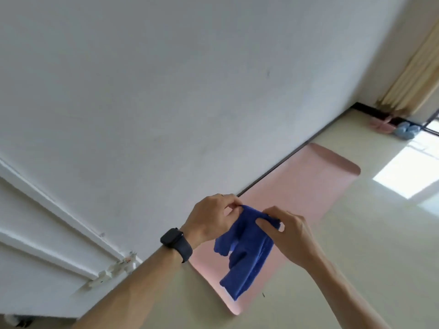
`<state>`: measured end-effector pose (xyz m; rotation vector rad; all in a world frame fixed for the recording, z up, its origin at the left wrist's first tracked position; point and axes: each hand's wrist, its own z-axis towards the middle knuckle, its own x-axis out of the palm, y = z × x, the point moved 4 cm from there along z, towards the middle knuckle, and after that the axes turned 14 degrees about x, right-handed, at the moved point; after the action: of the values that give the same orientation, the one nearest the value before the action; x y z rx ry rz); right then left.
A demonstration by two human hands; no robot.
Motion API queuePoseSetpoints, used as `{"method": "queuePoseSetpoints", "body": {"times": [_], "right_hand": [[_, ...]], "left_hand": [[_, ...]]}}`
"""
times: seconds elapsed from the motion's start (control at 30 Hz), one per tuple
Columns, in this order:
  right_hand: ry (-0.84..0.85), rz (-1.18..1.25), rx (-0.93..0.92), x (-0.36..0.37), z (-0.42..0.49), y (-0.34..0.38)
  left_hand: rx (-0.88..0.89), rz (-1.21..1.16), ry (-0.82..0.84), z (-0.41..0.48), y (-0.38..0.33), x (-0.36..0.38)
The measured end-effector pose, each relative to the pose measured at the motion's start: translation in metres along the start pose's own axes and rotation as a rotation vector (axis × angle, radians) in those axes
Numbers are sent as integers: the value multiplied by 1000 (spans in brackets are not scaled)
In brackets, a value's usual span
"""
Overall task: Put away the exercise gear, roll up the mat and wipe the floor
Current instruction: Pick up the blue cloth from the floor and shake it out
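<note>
A blue cloth (247, 252) hangs in the air in front of me, above the near end of the mat. My left hand (211, 219), with a dark watch on its wrist, pinches the cloth's top edge. My right hand (287, 231) pinches the same top edge a little to the right, thumb over the fabric. The pink exercise mat (294, 186) lies flat and unrolled on the floor, running along the base of the white wall. The cloth and my hands hide part of the mat's near end.
The white wall (166, 91) fills the left and top of the view. Pale glossy floor (356, 233) spreads to the right, with a sunlit patch. Pink slippers (381, 123) and blue slippers (406, 132) sit in the far corner under a beige curtain (413, 77). A white door frame (47, 222) is at left.
</note>
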<state>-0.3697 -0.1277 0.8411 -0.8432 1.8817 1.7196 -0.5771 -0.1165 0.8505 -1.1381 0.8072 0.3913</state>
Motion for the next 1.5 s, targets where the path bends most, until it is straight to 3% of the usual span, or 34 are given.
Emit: {"method": "queuePoseSetpoints", "body": {"times": [0.3, 0.43, 0.6, 0.8, 0.97, 1.1, 1.3, 1.5], "right_hand": [[-199, 19, 250, -187, 19, -155], [-371, 108, 256, -282, 34, -208], [-410, 144, 311, -372, 70, -267], [-295, -121, 357, -436, 152, -338], [-383, -265, 333, -504, 236, -395], [-322, -204, 378, -555, 314, -438], [-428, -40, 378, -645, 418, -471], [-481, 67, 386, -723, 516, -535]], "left_hand": [[159, -243, 55, 185, -147, 112], [183, -257, 62, 258, -207, 169], [251, -194, 114, 333, -259, 224], [303, 45, 182, 449, -271, 273], [211, -162, 96, 560, -261, 322], [191, -271, 26, 667, -263, 340], [130, -250, 255, 816, -277, 391], [227, -224, 452, 938, -320, 459]]}}
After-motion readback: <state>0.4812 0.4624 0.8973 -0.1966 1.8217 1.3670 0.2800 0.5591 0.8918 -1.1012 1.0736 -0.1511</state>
